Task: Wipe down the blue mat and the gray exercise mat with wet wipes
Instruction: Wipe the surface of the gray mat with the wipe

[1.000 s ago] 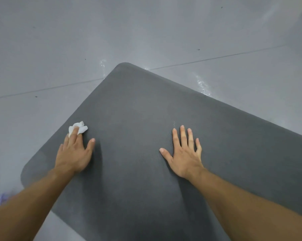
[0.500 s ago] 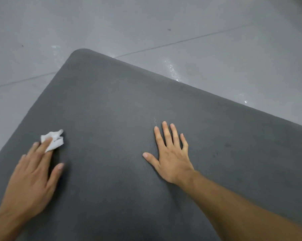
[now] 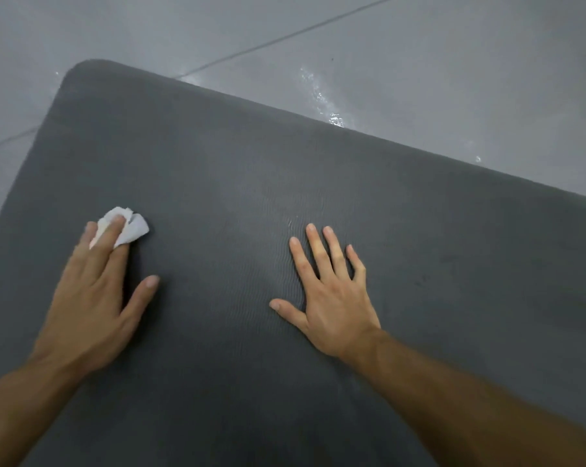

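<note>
**On the gray mat: wipe worked inward from the left edge**

At the far left, a strip of pale gray tiled floor [image 3: 2, 156] is seen beside the rounded corner of the dark gray foam exercise mat [image 3: 217, 170], which lies flat and fills most of the view. Just inside that left edge, the left hand [image 3: 93, 298] is laid palm down on the mat. Its fingers [image 3: 115, 230] are held straight and close together, and a small crumpled white wet wipe [image 3: 133, 227] is pressed beneath their tips; the thumb is spread out to the side and touches the mat. The wipe is pressed, not pinched.

Compared with a second ago, the wipe is found further from the mat's left edge and nearer its middle, though the camera has shifted too, so the amount cannot be told. This is judged to be a wiping stroke in progress across the left part of the surface.

Toward the centre, fine ripples are seen in the foam just ahead of the right hand [image 3: 332, 298]. That hand is spread flat with fingers slightly fanned, holds nothing, and has kept its place, seemingly to brace the mat.

Further right, faint dark smudges [image 3: 419, 283] are visible on the mat, so that area is judged not yet wiped. Beyond the far edge, wet glints [image 3: 322, 99] are seen on the floor. No blue mat is in view.
</note>
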